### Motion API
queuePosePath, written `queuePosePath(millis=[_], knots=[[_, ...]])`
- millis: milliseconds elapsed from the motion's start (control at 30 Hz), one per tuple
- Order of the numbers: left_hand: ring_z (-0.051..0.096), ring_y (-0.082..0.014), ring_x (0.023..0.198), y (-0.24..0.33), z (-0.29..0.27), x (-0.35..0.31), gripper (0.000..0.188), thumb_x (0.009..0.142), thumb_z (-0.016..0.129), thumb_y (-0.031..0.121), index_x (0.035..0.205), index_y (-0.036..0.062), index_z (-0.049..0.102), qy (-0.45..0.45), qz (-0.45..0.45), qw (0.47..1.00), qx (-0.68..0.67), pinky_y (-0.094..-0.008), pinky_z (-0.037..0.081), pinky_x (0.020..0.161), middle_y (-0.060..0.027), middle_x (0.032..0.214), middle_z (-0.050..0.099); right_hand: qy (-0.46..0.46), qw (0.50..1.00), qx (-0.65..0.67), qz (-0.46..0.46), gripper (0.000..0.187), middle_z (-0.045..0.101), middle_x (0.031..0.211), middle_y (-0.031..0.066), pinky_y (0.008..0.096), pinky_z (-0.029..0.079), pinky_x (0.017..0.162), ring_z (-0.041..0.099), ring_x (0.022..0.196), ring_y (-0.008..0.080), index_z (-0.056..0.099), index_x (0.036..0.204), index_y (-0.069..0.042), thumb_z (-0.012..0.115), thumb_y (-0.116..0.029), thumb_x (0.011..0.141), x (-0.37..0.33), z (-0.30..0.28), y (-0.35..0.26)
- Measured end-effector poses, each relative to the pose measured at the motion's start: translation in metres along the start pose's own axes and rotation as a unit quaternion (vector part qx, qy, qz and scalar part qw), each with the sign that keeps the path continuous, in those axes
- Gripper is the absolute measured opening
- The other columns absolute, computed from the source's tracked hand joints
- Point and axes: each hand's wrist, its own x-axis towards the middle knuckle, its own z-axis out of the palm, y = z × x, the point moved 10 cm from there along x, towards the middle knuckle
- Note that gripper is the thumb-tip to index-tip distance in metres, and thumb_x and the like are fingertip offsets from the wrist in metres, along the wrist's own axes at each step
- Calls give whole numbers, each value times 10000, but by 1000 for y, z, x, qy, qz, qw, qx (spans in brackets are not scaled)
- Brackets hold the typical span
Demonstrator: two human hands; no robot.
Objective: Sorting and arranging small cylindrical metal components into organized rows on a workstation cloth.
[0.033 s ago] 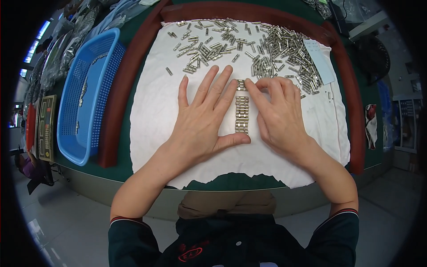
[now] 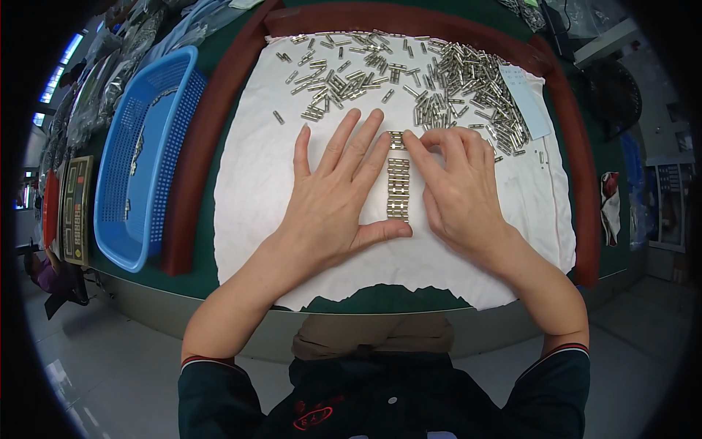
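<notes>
My left hand [image 2: 322,183] lies flat on a white cloth [image 2: 263,175] with its fingers spread. Its index fingertip touches the left side of a short section of silvery metal watch-band links [image 2: 396,140]. Against the right side of that section rests the index fingertip of my right hand [image 2: 461,179], whose other fingers are curled in. Just below, separated by a small gap, a longer strip of watch-band links [image 2: 398,189] runs toward me. My left thumb reaches the near end of this strip. The right thumb is largely tucked under that hand.
Loose metal links [image 2: 344,84] are scattered across the cloth's far side, heaped densely into a pile [image 2: 472,77] at far right. A pale blue paper slip [image 2: 525,102] lies beside the pile. Dark red raised edging [image 2: 197,168] frames the cloth. A blue plastic basket [image 2: 121,227] stands left.
</notes>
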Motion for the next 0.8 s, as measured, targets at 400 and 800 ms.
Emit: queuePosePath(millis=[400,800], knots=[[196,-315,1467,0,-10,1,952,793,562,718,1373,-32,468,25,-19,999,-16,-621,24,1119,-156,1543,308,-4,1000,14,-5,591,548,1130,103,428,346,918,485,1051,294,570,1269,-17,560,38,681,-2,-3,1],[247,-273,1459,2,-5,2,926,810,582,675,1397,-28,446,-4,8,1000,-8,-626,25,1125,-120,1509,386,-16,999,-5,-38,606,583,1234,127,468,307,1032,451,1268,291,506,1326,20,575,9,724,2,-2,-5]])
